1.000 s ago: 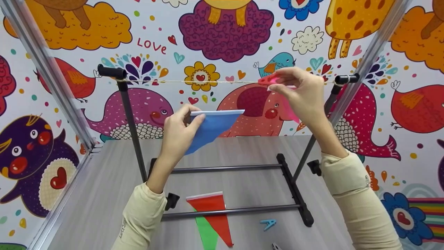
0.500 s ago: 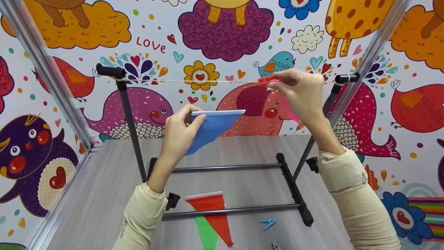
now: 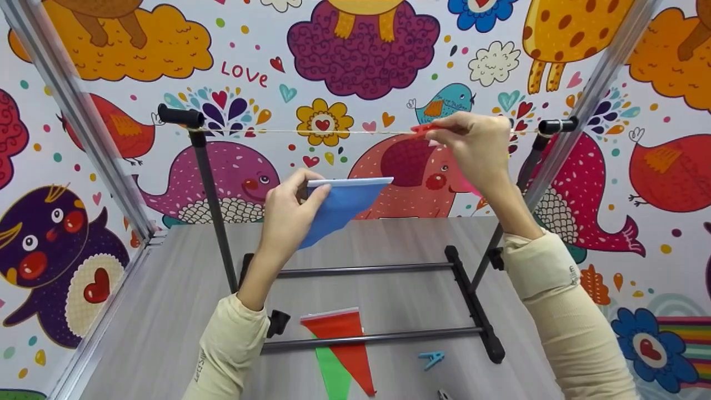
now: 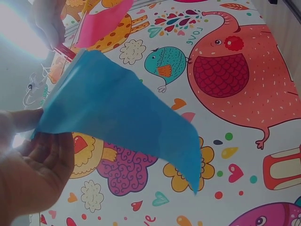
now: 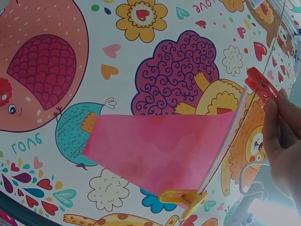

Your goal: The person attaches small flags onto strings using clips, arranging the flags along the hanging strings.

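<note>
"LOVE" on wall; "Lets" on left sleeve; "lim", right sleeve.

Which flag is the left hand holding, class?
The blue flag; the pink flag is up by the string, while the red flag and green flag lie on the table.

A white wall carries cartoon prints, including a purple cloud, a yellow flower and a teal bird. Metal posts stand at both sides. Below spreads a gray, wood-grained bench. A light glares in both wrist views.
</note>
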A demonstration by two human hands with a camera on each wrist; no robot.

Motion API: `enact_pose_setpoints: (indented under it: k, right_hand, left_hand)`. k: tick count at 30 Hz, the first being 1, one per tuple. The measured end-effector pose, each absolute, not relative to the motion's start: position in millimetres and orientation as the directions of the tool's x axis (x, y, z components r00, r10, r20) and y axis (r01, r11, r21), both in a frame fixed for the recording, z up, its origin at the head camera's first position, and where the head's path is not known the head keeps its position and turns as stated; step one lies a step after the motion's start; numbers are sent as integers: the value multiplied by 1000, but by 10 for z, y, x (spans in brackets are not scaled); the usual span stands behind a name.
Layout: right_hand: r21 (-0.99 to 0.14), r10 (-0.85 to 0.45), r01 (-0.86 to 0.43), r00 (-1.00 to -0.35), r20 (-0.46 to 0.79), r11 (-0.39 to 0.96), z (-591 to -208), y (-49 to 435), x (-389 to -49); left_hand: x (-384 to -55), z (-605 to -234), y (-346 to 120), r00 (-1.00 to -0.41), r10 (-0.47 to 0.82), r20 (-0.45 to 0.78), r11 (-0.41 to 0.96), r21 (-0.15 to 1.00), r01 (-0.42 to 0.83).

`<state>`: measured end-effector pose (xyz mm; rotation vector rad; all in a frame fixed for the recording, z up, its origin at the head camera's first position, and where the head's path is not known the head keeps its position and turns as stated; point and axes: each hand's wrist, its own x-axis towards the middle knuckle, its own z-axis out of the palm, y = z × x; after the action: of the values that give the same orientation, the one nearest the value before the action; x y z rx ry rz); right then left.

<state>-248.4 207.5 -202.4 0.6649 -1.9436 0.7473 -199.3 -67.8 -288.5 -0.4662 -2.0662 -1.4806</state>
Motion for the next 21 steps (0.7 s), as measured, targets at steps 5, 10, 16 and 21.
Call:
enact_pose_setpoints:
  k: [5, 10, 16, 21]
  right_hand:
    - [-220, -161, -708, -429, 889, 672, -2033, 2069, -2516]
    - [-232, -165, -700, -451, 877, 676, -2042, 2079, -2532]
    - [-273, -152, -681, -494, 856, 679, -2039, 2083, -2530]
    - [-247, -164, -695, -468, 868, 675, -2041, 2083, -2529]
  left_hand:
    - [-1995, -2884, -673, -792, -36, 609, 327, 756, 567]
    - [-2012, -2881, -653, -795, -36, 605, 332, 758, 562]
    - [-2084, -2836, -583, -780, -57, 623, 342, 746, 571]
    - [-2198, -2742, -499, -746, -98, 659, 373, 719, 586]
